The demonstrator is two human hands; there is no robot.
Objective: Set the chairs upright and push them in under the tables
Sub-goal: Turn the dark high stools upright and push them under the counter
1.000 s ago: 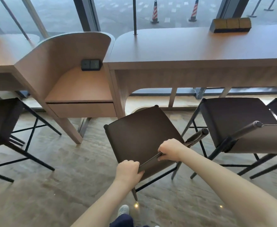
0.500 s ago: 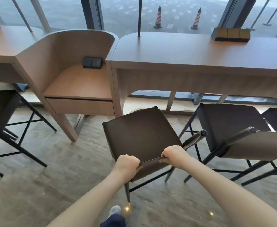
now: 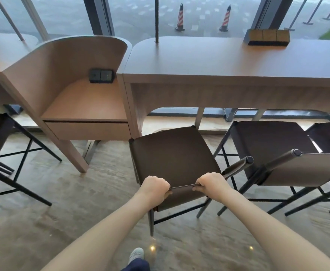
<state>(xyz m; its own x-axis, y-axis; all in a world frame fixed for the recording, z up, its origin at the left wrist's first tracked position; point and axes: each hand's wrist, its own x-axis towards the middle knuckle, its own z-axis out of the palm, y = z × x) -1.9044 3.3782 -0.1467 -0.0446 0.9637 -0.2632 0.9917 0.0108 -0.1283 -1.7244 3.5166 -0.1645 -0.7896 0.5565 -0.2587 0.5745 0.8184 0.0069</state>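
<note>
Your left hand [image 3: 156,187] and right hand [image 3: 213,183] are bare, no gloves, rings or watch; forearms bare too, no sleeves in view. Just below the chair [image 3: 172,159]: one pale grey-white shoe [image 3: 136,255], w/ dark navy trouser leg [image 3: 136,266] at btm edge.

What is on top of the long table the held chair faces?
On the long table sit a yellowish block with a dark base by the window and a thin dark pole rising from its left end. The right end runs out of frame.

Chair [image 3: 172,159] before table [image 3: 228,63], 2nd chair [image 3: 273,145] to its right, cubby desk [image 3: 82,106] left.
</note>
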